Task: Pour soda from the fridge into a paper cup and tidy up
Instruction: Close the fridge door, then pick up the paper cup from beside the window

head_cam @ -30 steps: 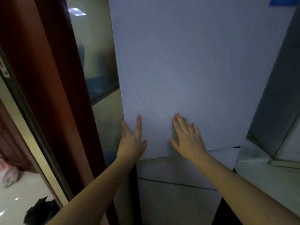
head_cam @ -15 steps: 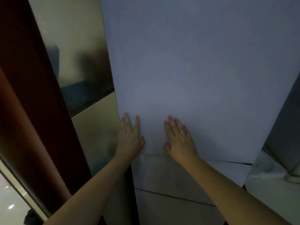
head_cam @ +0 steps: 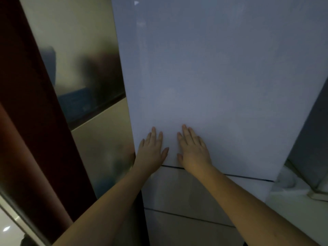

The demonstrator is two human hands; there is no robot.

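Pressing flat against the upper fridge door [head_cam: 221, 77], both hands sit low on the panel, just above the seam that parts it from the drawer front [head_cam: 186, 189] below. The left hand [head_cam: 150, 150] lies at about 7 o'clock on the door, right by its left edge, fingers straight and slightly spread, thumb angled inward. The right hand [head_cam: 193, 150] rests just beside it toward 6 o'clock, palm down, fingers straight and close together, holding nothing. Palms laid flat like this suit a push rather than a pull, so I judge the person is seating the door shut against its seal, likely the tidy-up end of the task, though a first feel for the opening edge cannot be ruled out. No soda and no paper cup are in view; the soda is presumably behind the door, and where the cup stands cannot be told. At 9 o'clock a glossy beige cabinet panel [head_cam: 85, 41] stands beside the fridge with a dark red frame [head_cam: 26, 121] further out, and at 4 o'clock a pale counter [head_cam: 292, 201] edge shows dimly.
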